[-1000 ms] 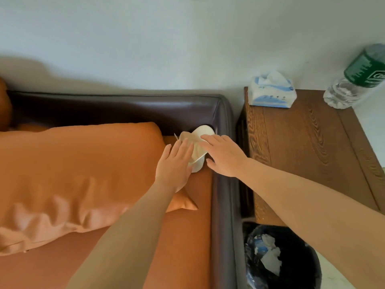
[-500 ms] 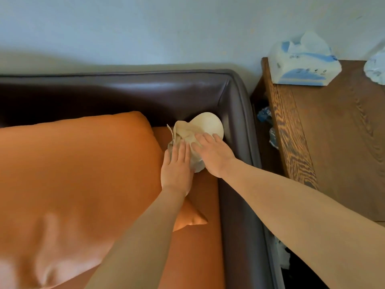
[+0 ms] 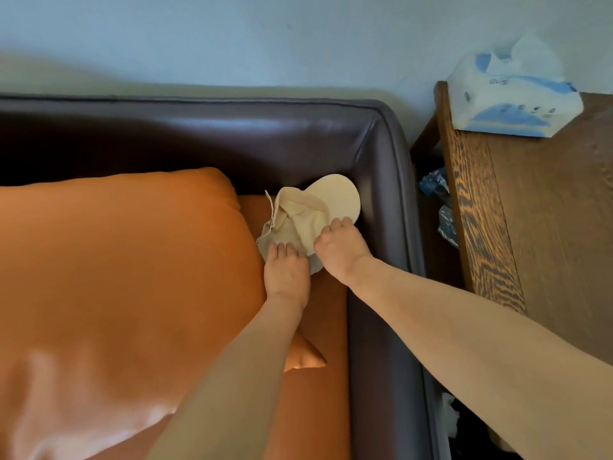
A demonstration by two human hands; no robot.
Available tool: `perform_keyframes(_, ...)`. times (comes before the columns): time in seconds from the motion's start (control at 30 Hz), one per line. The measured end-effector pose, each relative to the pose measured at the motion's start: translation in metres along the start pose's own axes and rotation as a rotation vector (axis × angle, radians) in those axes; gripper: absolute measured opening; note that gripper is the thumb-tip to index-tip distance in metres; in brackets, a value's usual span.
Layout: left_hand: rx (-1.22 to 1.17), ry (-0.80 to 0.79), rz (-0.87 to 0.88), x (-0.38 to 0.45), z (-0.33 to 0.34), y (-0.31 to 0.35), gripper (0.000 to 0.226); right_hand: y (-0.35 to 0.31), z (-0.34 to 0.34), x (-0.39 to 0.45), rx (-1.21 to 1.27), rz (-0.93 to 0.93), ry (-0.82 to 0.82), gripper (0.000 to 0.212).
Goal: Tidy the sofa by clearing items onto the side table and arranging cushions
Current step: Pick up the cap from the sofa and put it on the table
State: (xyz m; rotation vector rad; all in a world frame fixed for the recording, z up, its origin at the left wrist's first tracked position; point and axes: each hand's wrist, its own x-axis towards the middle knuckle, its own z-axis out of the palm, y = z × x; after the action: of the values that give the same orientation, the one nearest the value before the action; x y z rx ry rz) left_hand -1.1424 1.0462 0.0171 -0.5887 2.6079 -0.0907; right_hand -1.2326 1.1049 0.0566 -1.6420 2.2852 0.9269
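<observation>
Sofa [image 3: 381, 154] corner: cap [image 3: 315, 210] beside cushion [image 3: 116, 260]. Both hands have closed since a second ago; left hand [image 3: 287, 273] and right hand [image 3: 338, 250] pinch its crown. Lift toward table [image 3: 547, 227] looks imminent.

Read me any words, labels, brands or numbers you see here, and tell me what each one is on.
Nothing here reads clearly.
Tissue pack on the side table: small dark marks on its top and front, too blurred to read.
Cream cap under both hands: no print visible.

soft daylight, slight blur, wide-angle warp
</observation>
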Motion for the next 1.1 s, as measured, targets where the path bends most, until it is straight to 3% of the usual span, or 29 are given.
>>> perform_keyframes(0.23,-0.178,0.211,-0.044,-0.02,-0.024,-0.018,0.023,0.02,-0.034,-0.023,0.003,-0.037,0.216,0.025)
perform_keyframes(0.3,-0.237,0.352,-0.065,-0.03,-0.037,-0.024,0.017,0.028,-0.047,-0.033,0.03,-0.038,0.276,0.024)
perform_keyframes(0.4,-0.267,0.544,-0.015,-0.045,-0.057,-0.033,0.03,0.04,-0.065,-0.052,0.046,-0.04,0.395,0.023)
perform_keyframes(0.53,-0.291,0.619,0.026,-0.07,-0.087,-0.039,0.035,0.055,-0.081,-0.082,0.054,-0.01,0.518,0.02)
perform_keyframes(0.73,-0.194,0.766,0.122,-0.11,-0.134,-0.038,0.044,0.073,-0.092,-0.139,0.135,0.068,0.719,0.034)
perform_keyframes(0.97,-0.138,0.804,0.167,-0.141,-0.192,-0.016,0.06,0.09,-0.093,-0.201,0.422,0.13,0.667,0.073)
perform_keyframes(1.1,-0.075,0.79,0.284,-0.143,-0.221,0.005,0.065,0.104,-0.086,-0.234,0.672,0.172,0.632,0.078)
